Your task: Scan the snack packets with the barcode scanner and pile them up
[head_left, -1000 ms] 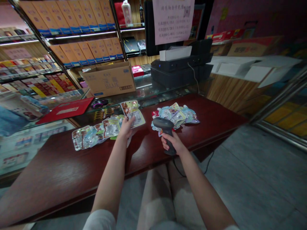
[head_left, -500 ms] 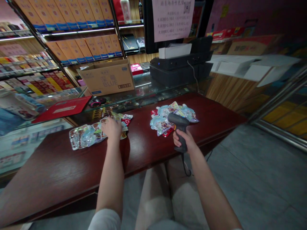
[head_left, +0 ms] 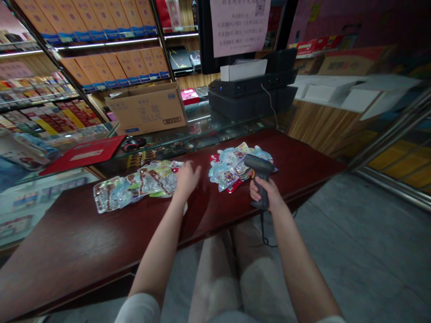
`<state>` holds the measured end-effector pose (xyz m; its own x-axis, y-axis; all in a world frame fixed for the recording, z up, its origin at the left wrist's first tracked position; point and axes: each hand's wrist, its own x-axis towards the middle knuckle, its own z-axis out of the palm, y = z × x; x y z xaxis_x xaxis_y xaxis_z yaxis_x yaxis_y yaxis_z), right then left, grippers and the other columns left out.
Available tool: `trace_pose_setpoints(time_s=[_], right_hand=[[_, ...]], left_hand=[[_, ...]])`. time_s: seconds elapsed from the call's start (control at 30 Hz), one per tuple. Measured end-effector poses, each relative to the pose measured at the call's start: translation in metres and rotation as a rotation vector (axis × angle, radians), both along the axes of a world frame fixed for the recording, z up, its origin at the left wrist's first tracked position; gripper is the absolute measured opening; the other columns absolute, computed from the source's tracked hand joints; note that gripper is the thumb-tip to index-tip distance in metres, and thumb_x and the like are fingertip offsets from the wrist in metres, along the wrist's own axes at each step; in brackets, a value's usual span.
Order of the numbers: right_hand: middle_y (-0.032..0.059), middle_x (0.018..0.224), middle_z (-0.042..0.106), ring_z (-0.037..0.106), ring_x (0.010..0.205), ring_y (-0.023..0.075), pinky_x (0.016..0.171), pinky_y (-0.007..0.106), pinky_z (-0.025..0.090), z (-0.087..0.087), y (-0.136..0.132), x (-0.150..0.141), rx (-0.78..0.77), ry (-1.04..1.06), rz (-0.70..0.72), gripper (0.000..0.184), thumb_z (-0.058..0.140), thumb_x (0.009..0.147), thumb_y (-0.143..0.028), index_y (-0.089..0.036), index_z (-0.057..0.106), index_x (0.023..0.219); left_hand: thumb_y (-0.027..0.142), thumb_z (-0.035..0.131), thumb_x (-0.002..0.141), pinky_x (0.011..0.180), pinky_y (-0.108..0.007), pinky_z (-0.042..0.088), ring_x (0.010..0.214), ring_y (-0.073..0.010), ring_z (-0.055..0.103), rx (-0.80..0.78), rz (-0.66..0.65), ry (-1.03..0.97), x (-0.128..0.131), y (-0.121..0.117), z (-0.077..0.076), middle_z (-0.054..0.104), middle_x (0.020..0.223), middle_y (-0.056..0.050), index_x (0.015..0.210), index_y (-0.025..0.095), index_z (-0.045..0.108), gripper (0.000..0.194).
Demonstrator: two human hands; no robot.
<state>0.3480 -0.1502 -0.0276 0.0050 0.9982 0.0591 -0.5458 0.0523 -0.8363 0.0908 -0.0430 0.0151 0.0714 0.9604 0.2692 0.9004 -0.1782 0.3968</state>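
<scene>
My right hand (head_left: 269,193) is wrapped around the grip of a dark barcode scanner (head_left: 260,165), whose cord hangs past the table edge. The scanner's head overlaps a pile of shiny, pale-blue snack pouches (head_left: 222,172) on the table. My left hand (head_left: 187,180) is at the right end of a second spread of glossy pouches (head_left: 148,179), with its fingers apart. Nothing shows in the left hand, though its underside is hidden. Brown and green printing marks several of these left pouches.
The dark red wooden table (head_left: 101,244) adjoins a glass counter (head_left: 205,134). On the counter are an open cardboard box (head_left: 148,110), a red mat (head_left: 84,152), a mouse (head_left: 133,143) and a black cash drawer (head_left: 252,103). Boxes line the shelves behind.
My left hand has slid rightward off the middle of the left pouches to their right end. My right hand has shifted slightly right with the scanner.
</scene>
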Motion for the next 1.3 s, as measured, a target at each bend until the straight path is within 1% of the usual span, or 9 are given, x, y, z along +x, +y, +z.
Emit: trace_pose_setpoints(time_s=[0.1,0.17,0.3,0.53,0.63,0.8,0.97,1.13,1.3], right_hand=[[-0.0095,0.054,0.049,0.036,0.034,0.0052,0.036,0.020,0.026,0.000,0.005,0.003,0.022,-0.005,0.003,0.042,0.077,0.075,-0.042,-0.020,0.057,0.104],[-0.0097,0.054,0.049,0.036,0.034,0.0049,0.036,0.020,0.027,0.000,0.007,0.004,0.025,-0.001,0.003,0.042,0.077,0.075,-0.042,-0.020,0.057,0.105],[-0.0093,0.054,0.049,0.036,0.035,0.0048,0.036,0.019,0.028,-0.004,0.006,0.004,0.018,0.016,0.014,0.040,0.077,0.076,-0.042,-0.020,0.057,0.104],[-0.0093,0.055,0.049,0.037,0.035,0.0046,0.036,0.019,0.030,-0.007,0.008,0.004,0.019,0.028,0.049,0.035,0.075,0.078,-0.040,-0.019,0.056,0.098],[-0.0096,0.055,0.049,0.037,0.035,0.0045,0.036,0.019,0.030,-0.007,0.009,0.004,0.021,0.032,0.044,0.037,0.075,0.078,-0.040,-0.019,0.056,0.101],[-0.0094,0.055,0.050,0.038,0.035,0.0055,0.037,0.020,0.031,-0.009,0.007,0.005,0.032,0.025,0.039,0.037,0.073,0.079,-0.040,-0.020,0.056,0.105],[-0.0097,0.056,0.050,0.038,0.036,0.0050,0.038,0.019,0.031,-0.008,0.004,0.005,0.026,0.016,0.033,0.039,0.074,0.079,-0.041,-0.020,0.054,0.106],[-0.0095,0.056,0.049,0.038,0.036,0.0053,0.037,0.020,0.030,-0.001,0.002,0.000,0.020,-0.021,0.056,0.037,0.074,0.079,-0.041,-0.021,0.053,0.101],[-0.0094,0.056,0.050,0.037,0.034,0.0045,0.036,0.020,0.028,0.003,0.006,-0.019,0.029,-0.014,0.120,0.038,0.075,0.078,-0.042,-0.020,0.054,0.099]], left_hand=[[0.047,0.053,0.095,0.092,-0.034,0.048,0.113,-0.0296,0.066,-0.291,-0.128,-0.071,0.036,0.006,-0.007,0.068,0.120,-0.021,0.126,0.008,0.056,0.050],[0.053,0.058,0.091,0.092,-0.034,0.048,0.119,-0.0324,0.063,-0.365,-0.121,-0.017,0.054,0.009,-0.009,0.066,0.126,-0.025,0.126,0.006,0.055,0.059],[0.066,0.066,0.078,0.096,-0.040,0.046,0.127,-0.0405,0.057,-0.397,-0.033,0.119,0.070,0.018,-0.010,0.057,0.135,-0.032,0.130,0.005,0.055,0.081],[0.070,0.071,0.068,0.097,-0.039,0.046,0.127,-0.0406,0.057,-0.419,-0.038,0.082,0.062,0.031,-0.021,0.061,0.130,-0.030,0.113,0.010,0.060,0.076],[0.057,0.083,0.060,0.096,-0.042,0.046,0.125,-0.0415,0.057,-0.343,-0.004,-0.113,0.058,0.031,-0.028,0.058,0.131,-0.030,0.114,0.012,0.052,0.076],[0.028,0.084,0.061,0.087,-0.038,0.049,0.097,-0.0285,0.068,-0.215,-0.087,-0.575,0.046,0.035,-0.033,0.066,0.103,-0.011,0.110,0.020,0.043,0.064],[0.022,0.081,0.059,0.089,-0.037,0.051,0.092,-0.0216,0.067,-0.004,-0.123,-0.930,0.038,0.044,-0.028,0.065,0.097,-0.001,0.105,0.023,0.048,0.057],[0.027,0.079,0.065,0.086,-0.039,0.056,0.087,-0.0213,0.070,-0.190,-0.140,-1.508,0.032,0.052,-0.027,0.071,0.092,-0.004,0.100,0.020,0.058,0.042],[0.021,0.075,0.074,0.097,-0.042,0.054,0.098,-0.0231,0.072,-0.411,-0.121,-1.751,0.027,0.057,-0.031,0.075,0.099,-0.008,0.103,0.019,0.064,0.031]])
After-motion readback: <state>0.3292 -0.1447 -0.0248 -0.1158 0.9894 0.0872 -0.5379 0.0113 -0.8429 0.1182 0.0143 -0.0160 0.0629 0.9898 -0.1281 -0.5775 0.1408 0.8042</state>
